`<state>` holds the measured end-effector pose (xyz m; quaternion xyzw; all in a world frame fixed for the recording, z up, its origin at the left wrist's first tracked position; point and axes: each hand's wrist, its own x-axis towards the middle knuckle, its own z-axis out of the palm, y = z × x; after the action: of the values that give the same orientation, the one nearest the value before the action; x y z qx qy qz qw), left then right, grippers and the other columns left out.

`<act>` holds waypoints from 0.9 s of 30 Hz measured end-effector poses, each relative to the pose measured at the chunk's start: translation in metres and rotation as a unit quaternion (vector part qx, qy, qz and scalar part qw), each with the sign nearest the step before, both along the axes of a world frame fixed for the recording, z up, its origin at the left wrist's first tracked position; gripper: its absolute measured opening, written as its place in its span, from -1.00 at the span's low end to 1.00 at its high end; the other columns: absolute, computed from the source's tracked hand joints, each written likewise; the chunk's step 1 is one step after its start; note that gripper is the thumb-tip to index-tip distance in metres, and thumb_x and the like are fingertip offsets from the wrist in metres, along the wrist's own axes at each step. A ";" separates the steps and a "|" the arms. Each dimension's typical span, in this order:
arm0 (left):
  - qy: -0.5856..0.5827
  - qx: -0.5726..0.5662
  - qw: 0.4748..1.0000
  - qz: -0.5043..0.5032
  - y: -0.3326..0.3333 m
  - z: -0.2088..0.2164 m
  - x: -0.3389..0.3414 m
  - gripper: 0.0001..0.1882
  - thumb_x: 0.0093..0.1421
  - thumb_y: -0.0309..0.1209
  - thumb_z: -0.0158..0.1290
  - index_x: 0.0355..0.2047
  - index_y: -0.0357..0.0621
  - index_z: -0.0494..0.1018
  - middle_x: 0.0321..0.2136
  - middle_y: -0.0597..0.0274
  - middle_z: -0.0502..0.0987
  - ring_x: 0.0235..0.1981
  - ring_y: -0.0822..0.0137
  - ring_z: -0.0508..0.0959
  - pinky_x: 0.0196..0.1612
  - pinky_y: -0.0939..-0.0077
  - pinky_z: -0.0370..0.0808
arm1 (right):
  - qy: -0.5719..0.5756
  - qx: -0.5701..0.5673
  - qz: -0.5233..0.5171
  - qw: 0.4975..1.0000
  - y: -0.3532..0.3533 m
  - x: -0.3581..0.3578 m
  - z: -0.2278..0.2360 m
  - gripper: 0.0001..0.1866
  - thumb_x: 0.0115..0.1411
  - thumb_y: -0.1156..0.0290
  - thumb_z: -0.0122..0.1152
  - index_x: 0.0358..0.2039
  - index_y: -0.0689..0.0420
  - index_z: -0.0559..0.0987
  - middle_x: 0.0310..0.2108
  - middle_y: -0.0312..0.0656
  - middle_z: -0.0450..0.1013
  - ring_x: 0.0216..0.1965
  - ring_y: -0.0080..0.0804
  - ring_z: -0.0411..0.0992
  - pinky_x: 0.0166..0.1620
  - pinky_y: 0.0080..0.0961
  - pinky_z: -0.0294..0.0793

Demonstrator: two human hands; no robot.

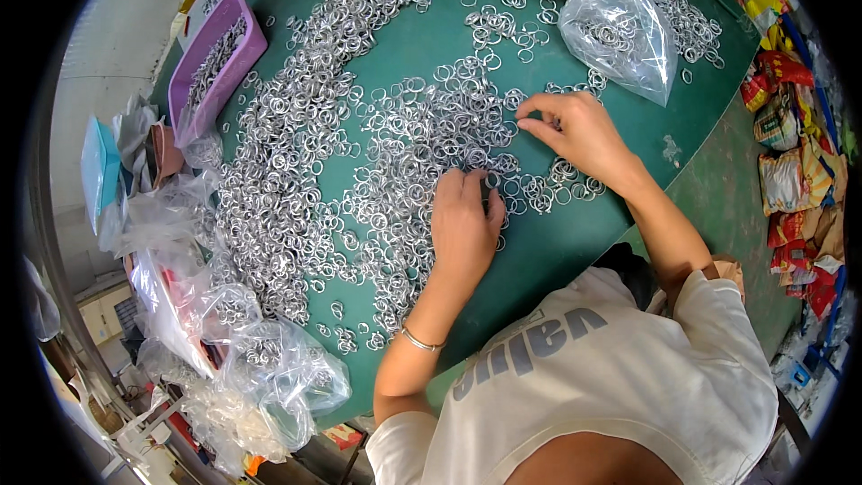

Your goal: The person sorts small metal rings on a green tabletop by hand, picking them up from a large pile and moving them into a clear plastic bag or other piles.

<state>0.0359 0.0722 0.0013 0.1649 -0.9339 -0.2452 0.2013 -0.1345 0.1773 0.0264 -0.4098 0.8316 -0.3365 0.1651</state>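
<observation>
across the table point(530, 256): metal rings point(395, 139) spread over the green top in two main heaps, with smaller groups about them.
long heap point(269, 180): runs down the left edge side, its long axis from the far edge toward the near left corner; well apart from both hands.
middle heap point(431, 121): lies between the long heap and the near edge, its long axis roughly alongside that heap, one end toward the far edge, the other toward the near left corner.
clear bag point(628, 45): slumped toward the far right corner with rings inside, beyond the right hand.
left hand point(462, 224): nearer of the two, on the near side of the middle heap; fingers bent down among the rings, thumb a little apart. whether it has hold of a ring, i cannot tell.
right hand point(579, 130): at the heap's right side, thumb and forefinger parted in a half-open pinch and pointing left at the rings; touching or just beside them, i cannot tell, nor whether the curled fingers hold one.
side group point(561, 190): a thin strip of rings between the right hand and the near edge.
each ring: round, so no long axis; they face every which way.
</observation>
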 end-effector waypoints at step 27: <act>0.014 0.166 0.986 0.025 -0.047 0.021 -0.009 -0.54 0.02 -0.82 -0.24 -0.12 -0.22 0.44 -0.32 0.24 0.43 -0.55 0.44 0.40 -0.51 0.56 0.35 | 0.061 0.056 -0.071 0.994 0.010 -0.041 -0.001 -0.88 0.03 0.34 0.21 -0.49 0.10 0.59 -0.64 -0.07 0.46 -0.55 -0.09 0.46 -0.47 -0.27 0.42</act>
<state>0.0273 0.0254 0.0225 0.2156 -0.8729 -0.3942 0.1903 -0.1754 0.1872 0.0250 -0.3593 0.8848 -0.2745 0.1124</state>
